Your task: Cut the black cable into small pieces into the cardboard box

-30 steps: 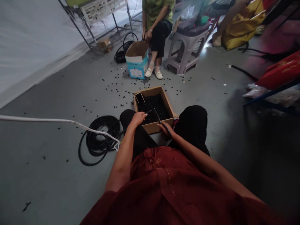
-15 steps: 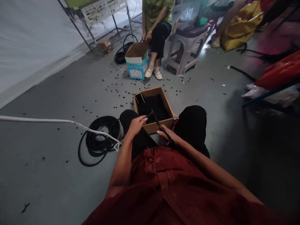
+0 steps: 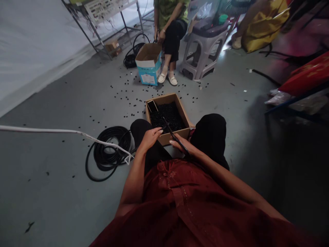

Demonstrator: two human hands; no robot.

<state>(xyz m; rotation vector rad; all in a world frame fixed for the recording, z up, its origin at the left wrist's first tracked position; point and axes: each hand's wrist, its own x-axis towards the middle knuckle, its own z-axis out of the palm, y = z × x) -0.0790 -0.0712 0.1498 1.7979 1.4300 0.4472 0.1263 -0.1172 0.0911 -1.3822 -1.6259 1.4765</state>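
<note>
I sit on the floor with an open cardboard box [image 3: 186, 116] between my knees, filled with small black pieces [image 3: 168, 116]. My left hand [image 3: 149, 138] rests over my left knee at the box's near edge, fingers closed on the end of a black hose [image 3: 161, 128] that runs from a coil [image 3: 108, 152] on the floor. My right hand [image 3: 183, 145] grips black scissors [image 3: 171, 132], whose blades point up over the box and meet the hose tip.
A white cable [image 3: 51, 131] crosses the floor at left. Black pieces [image 3: 128, 99] are scattered beyond the box. A seated person [image 3: 171, 20] works over a blue-and-white carton [image 3: 149, 63]. A plastic stool [image 3: 203, 48] stands at right, and a metal rack [image 3: 108, 20] at the back left.
My left hand drew back from the box rim toward my knee with the hose. The scissors in my right hand shifted left to meet the hose tip.
</note>
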